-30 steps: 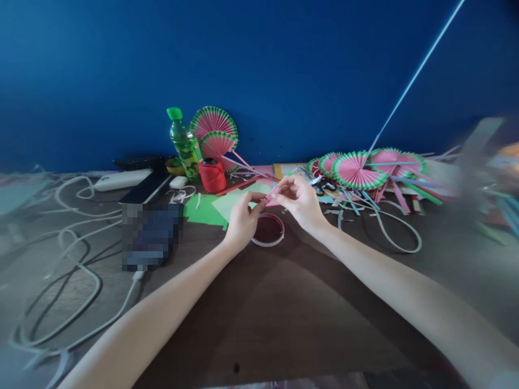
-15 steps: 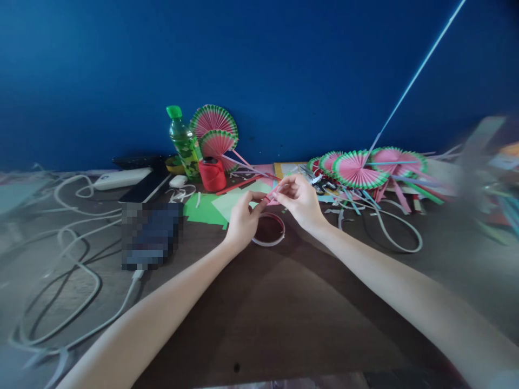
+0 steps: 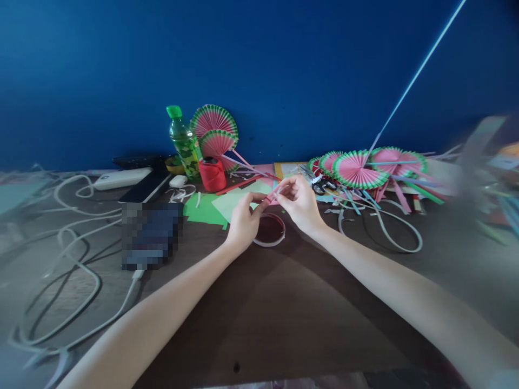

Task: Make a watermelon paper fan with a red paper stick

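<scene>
Barely anything has moved: right hand has edged slightly toward left hand. Both pinch a small pink strip between fingertips, held above the tape ring mid-desk, nearer the far edge. To do it well: keep pinches close together, fold tight and even, hold strip clear of the green paper.
</scene>
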